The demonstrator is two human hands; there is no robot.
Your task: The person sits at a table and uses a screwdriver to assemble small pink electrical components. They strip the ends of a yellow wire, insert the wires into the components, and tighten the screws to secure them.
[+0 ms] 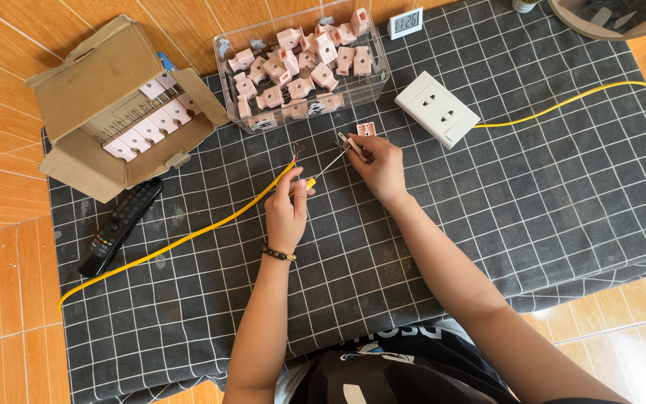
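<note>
a: what's nearest?
b: the left hand point(285, 209), fingers pinched shut on the yellow wire point(188, 238) near its bare end; the wire trails left across the dark checked cloth point(487, 224).
a: and the other?
b: the right hand point(380, 166) has its fingers closed round a thin screwdriver point(328, 166) with a yellow handle end; what its tip meets is too small to make out.
a: farther off?
b: a small pink part point(366, 129), a white socket point(437, 109) with a second yellow wire, a clear tub point(304, 67) of pink parts, an open brown box point(117, 105), a black remote point(120, 224), and a small white clock point(405, 22).
</note>
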